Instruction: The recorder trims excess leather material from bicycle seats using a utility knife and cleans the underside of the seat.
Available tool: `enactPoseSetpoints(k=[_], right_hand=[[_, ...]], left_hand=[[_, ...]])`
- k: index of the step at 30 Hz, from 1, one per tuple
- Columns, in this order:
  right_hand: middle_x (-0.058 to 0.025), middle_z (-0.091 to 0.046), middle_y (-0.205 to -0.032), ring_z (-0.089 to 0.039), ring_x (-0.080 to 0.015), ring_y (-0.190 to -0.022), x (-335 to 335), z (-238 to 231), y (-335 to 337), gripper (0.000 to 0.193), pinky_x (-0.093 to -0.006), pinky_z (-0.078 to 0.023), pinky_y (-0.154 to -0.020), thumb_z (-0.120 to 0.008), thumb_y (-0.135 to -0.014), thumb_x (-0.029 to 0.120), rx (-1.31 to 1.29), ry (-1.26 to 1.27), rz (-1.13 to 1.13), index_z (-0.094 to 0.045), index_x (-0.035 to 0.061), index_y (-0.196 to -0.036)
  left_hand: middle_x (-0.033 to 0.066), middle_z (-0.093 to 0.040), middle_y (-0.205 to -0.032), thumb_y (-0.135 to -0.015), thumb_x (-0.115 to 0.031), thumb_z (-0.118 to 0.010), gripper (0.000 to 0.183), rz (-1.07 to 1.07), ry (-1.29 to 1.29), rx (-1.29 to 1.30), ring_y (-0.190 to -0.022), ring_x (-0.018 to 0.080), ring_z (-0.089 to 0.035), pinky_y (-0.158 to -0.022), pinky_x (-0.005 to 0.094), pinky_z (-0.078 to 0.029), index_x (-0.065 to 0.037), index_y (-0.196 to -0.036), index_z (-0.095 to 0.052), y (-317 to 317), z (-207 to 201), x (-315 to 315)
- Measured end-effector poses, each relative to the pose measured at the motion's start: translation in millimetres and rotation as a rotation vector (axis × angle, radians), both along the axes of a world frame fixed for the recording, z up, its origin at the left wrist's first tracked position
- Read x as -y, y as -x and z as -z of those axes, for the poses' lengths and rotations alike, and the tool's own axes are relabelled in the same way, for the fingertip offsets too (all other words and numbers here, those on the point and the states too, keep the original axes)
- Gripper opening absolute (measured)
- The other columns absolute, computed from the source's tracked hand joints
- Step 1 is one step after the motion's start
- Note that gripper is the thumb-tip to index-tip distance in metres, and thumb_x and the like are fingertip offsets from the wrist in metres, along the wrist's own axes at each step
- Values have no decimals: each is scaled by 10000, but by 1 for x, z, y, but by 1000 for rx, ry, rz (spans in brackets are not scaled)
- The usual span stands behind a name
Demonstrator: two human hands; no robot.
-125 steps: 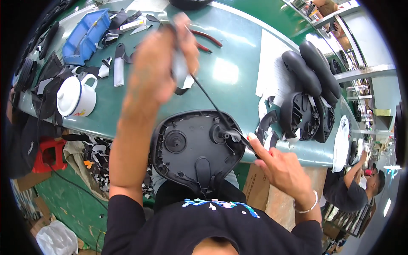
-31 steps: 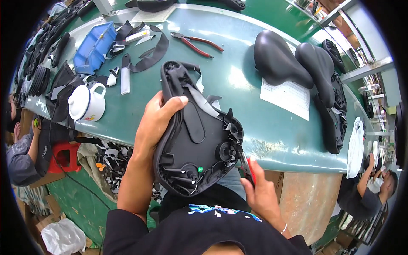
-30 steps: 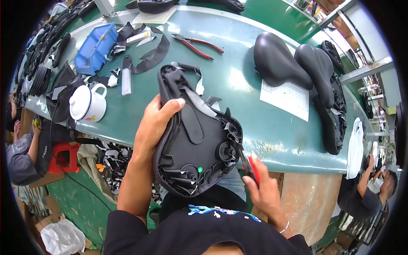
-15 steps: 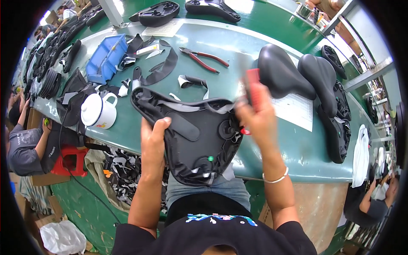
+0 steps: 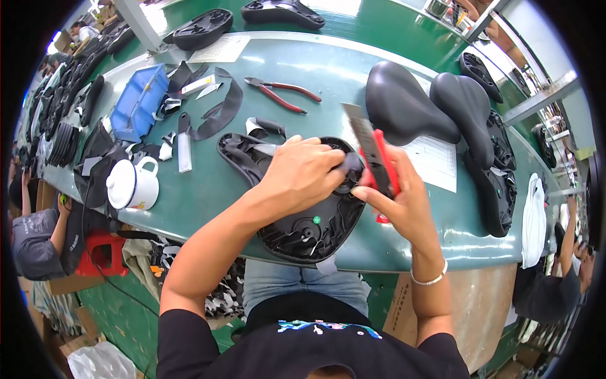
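Observation:
An upside-down black bicycle saddle [image 5: 293,230] lies at the table's near edge, its underside facing up, with a green dot in one round recess. My left hand [image 5: 302,169] reaches across it, closed, with thumb and fingers pinching a dark scrap of cover material [image 5: 349,163] at the saddle's right rim. Just right of that, my right hand [image 5: 407,199] is wrapped round a red utility knife [image 5: 388,165]. Its broad grey blade points up and away, apart from the saddle. My left fingers hide part of the rim.
Red-handled pliers [image 5: 284,95], trimmed black strips [image 5: 224,110], a blue bin [image 5: 136,104] and a white lidded enamel mug [image 5: 134,184] lie to the left. Finished saddles [image 5: 407,101] and a paper sheet [image 5: 435,164] are at the right. Co-workers sit at both sides.
My left hand has left the saddle's left side and crossed to its right rim. The saddle has been lowered and turned, and the knife has shifted slightly down.

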State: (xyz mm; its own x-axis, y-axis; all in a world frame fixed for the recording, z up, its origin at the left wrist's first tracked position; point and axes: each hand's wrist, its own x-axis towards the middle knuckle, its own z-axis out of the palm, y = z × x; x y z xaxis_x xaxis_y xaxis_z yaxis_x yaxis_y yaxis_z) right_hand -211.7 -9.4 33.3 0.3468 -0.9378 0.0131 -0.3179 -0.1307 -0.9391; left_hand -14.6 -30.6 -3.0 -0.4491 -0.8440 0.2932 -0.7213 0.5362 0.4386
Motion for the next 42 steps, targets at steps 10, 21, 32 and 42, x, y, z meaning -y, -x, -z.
enactPoseSetpoints(k=[10, 21, 32, 42], right_hand=[[-52, -463, -640, -485, -216, -520, 2, 21, 41, 624, -364, -418, -501, -679, -821, 148, -648, 585, -208, -441, 183, -1397], [-86, -493, -597, -518, -268, -451, -54, 20, 31, 567, -383, -392, -436, -668, -843, 195, -797, 469, 1, -472, 183, -1375], [-133, -591, -645, -550, -341, -524, -30, 16, 13, 511, -409, -395, -471, -618, -877, 210, -965, 424, -12, -469, 170, -1364], [-136, -591, -617, -545, -333, -483, -64, 1, 9, 505, -419, -389, -458, -607, -877, 214, -996, 350, 36, -477, 163, -1362]], left_hand=[[108, -540, -671, -837, -218, -471, 279, 100, -372, -473, -636, 238, -461, -667, 330, -347, 20, -727, -567, -21, -4, 5], [64, -465, -597, -826, -170, -463, 283, 194, -474, -1970, -750, 226, -561, -742, 279, -405, -88, -561, -406, -39, -6, -2], [35, -449, -618, -571, -193, -756, 281, 143, 492, -276, -618, 248, -447, -601, 375, -346, -69, -595, -505, 0, 1, 34], [-13, -569, -841, -887, -305, -658, 305, -504, -516, -1065, -854, 121, -482, -810, 242, -330, -48, -728, -625, -22, -11, 43]])
